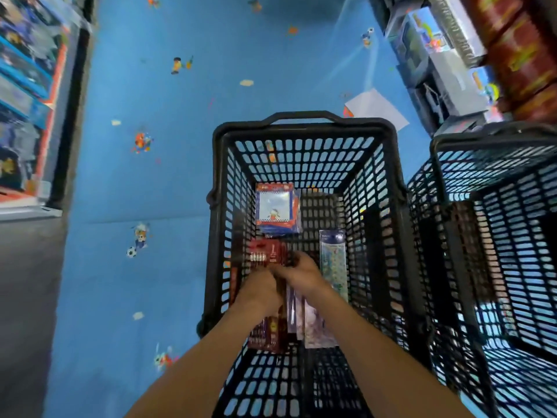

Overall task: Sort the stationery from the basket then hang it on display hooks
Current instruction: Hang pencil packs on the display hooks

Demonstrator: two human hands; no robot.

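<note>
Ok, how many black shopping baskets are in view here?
2. The first basket is mid-frame, directly below the camera; the second basket stands at its right, partly cut off by the frame edge. No others visible.

Basket walls [373, 188] close around packs [275, 206]

The blue floor [180, 176], printed with small cartoon figures, turns to a plain grey strip [27, 297] at its near left. Two black mesh baskets stand on it: one basket [304, 128] central, a second basket [482, 140] just beside it on the right. A white paper sheet [376, 107] lies beyond them.
</note>
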